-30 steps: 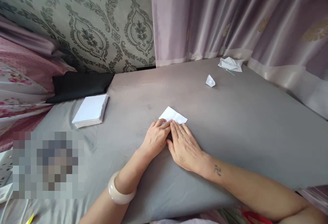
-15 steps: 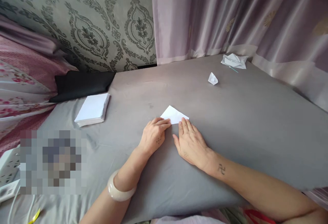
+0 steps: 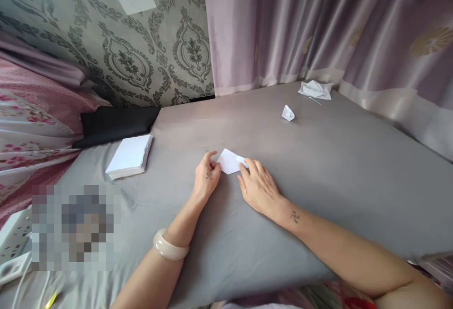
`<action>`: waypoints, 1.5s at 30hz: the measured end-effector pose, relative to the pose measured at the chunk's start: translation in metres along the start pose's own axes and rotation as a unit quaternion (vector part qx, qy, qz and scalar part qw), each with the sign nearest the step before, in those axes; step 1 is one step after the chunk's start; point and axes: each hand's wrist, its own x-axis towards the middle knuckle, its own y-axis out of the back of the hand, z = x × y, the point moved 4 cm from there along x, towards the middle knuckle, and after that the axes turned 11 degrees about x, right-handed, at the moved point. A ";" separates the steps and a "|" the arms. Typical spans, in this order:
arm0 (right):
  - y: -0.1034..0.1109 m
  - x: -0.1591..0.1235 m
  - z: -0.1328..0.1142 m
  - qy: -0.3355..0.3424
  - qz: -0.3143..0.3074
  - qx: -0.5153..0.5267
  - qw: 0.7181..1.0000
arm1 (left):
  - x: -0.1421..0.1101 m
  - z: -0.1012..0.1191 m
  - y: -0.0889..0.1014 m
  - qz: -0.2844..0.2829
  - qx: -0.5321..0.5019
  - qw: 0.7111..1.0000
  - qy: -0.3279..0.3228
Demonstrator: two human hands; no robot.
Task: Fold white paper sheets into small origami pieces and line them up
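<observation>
A folded sheet of white paper lies on the grey cloth between my two hands. My left hand pinches its left corner between thumb and fingers, the index finger raised. At the right end, my right hand has its thumb and fingertips closed on the other corner, where a small flap shows. A pale bangle circles my left forearm. Beyond the hands sits a small folded paper piece, apart from both.
A stack of white paper lies at the left, near a black folded item. Folded white papers and a thin green stick are at the back right by the curtain. A white power strip is at the left edge.
Both hands have gone from pressing the paper's near edge flat to gripping its two side corners. My left hand has shifted left, and the paper's outline now shows a point toward me.
</observation>
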 end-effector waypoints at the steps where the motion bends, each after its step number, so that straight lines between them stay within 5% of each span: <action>1: 0.001 0.001 -0.001 0.006 0.001 0.007 1.000 | -0.002 0.001 0.003 0.012 -0.005 1.000 0.007; 6: 0.000 -0.001 -0.009 0.078 -0.002 0.071 0.994 | -0.011 0.005 0.010 0.040 -0.006 0.998 0.053; 12: -0.011 -0.002 -0.002 0.098 -0.008 0.090 0.991 | -0.026 0.014 0.005 -0.002 0.034 0.998 0.058; 18: -0.007 0.004 0.008 0.091 -0.019 0.103 0.990 | -0.026 0.006 0.007 0.017 0.120 0.985 -0.120; 21: -0.006 0.007 0.009 0.090 -0.020 0.122 0.988 | -0.018 0.000 0.011 0.064 0.196 0.951 -0.230; 24: -0.008 0.010 0.013 0.095 -0.016 0.143 0.985 | -0.017 0.003 0.010 0.049 0.224 0.913 -0.337; 29: -0.009 0.014 0.023 0.124 -0.020 0.173 0.977 | -0.033 0.024 0.004 0.015 0.252 0.879 -0.404; 40: 0.003 0.010 0.026 0.136 -0.052 0.143 0.979 | -0.027 0.021 -0.005 -0.029 0.205 0.930 -0.304; 45: -0.001 0.015 0.033 0.106 -0.046 0.175 0.978 | -0.020 0.020 -0.004 -0.048 0.108 0.976 -0.180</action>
